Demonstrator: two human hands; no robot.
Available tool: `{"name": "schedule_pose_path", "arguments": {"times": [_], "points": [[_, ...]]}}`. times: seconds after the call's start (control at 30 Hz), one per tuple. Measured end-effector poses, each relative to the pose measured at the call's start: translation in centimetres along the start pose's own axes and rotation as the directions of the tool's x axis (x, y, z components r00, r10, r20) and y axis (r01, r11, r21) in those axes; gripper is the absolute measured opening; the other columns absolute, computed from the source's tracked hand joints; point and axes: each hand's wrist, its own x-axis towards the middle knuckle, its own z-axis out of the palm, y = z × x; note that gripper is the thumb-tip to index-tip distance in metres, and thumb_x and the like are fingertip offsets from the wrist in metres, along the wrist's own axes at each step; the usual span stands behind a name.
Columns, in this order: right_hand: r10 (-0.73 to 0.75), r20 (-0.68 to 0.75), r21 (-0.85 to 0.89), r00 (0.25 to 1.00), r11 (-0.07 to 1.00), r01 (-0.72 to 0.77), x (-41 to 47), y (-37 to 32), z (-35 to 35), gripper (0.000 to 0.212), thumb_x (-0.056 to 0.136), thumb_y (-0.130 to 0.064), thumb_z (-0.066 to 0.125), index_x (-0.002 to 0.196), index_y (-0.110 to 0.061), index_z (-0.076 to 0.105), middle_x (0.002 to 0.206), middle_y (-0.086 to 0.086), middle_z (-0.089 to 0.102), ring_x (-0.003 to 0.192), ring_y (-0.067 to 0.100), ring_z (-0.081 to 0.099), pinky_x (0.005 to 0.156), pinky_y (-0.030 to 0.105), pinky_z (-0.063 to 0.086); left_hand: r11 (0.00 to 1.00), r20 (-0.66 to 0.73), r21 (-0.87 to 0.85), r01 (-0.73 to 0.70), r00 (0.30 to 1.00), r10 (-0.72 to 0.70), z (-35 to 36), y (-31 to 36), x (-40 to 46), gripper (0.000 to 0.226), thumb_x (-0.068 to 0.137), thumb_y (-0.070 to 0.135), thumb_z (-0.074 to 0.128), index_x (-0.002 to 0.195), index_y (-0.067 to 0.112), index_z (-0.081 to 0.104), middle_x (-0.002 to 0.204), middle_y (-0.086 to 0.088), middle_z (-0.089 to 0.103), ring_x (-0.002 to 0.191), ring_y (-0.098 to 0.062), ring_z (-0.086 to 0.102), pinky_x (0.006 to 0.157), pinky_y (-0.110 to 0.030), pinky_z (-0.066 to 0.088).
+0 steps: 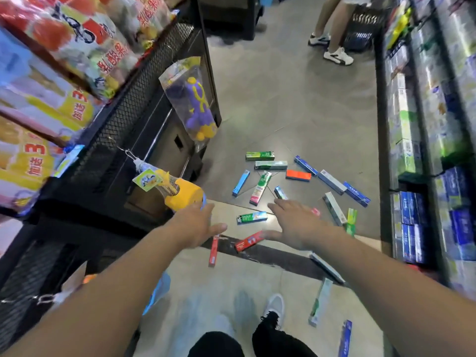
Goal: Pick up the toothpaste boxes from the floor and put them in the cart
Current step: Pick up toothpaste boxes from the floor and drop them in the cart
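Observation:
Several toothpaste boxes lie scattered on the aisle floor ahead of me: a green box, an orange one, a blue one, a teal box and a red box. My left hand reaches forward with fingers spread and holds nothing. My right hand stretches out flat above the floor, empty, its thumb just over the red box. More boxes lie close to my feet, a white-green one and a blue one. No cart shows in the head view.
Black mesh shelving with hanging toys, a purple one and a yellow one, lines the left. Toothpaste shelves run along the right. A person's legs and white shoes stand by a black basket at the far end.

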Motion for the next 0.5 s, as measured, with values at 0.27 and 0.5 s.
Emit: {"name": "schedule_pose_path", "arguments": {"times": [0.27, 0.5], "points": [[0.045, 0.053, 0.054, 0.998, 0.997, -0.048, 14.6, 4.9, 17.2, 0.087, 0.082, -0.075, 0.049, 0.144, -0.015, 0.038, 0.143, 0.01, 0.046, 0.129, 0.03, 0.044, 0.107, 0.045, 0.036, 0.988, 0.258, -0.087, 0.128, 0.961, -0.102, 18.2, -3.4, 14.9, 0.076, 0.095, 0.062, 0.04, 0.154, 0.019, 0.019, 0.153, -0.014, 0.028, 0.14, -0.032, 0.03, 0.111, -0.038, 0.027], [0.047, 0.09, 0.052, 0.995, 0.997, -0.052, 28.8, 8.9, 35.1, 0.085, 0.077, -0.071, 0.062, 0.14, -0.018, 0.041, 0.137, 0.009, 0.049, 0.125, 0.03, 0.046, 0.104, 0.043, 0.038, 0.961, 0.246, -0.171, 0.218, 0.954, -0.173, 33.9, -8.0, 30.3, 0.09, 0.092, 0.054, 0.054, 0.156, 0.015, 0.005, 0.145, -0.023, 0.034, 0.135, -0.039, 0.038, 0.11, -0.042, 0.034]]}}
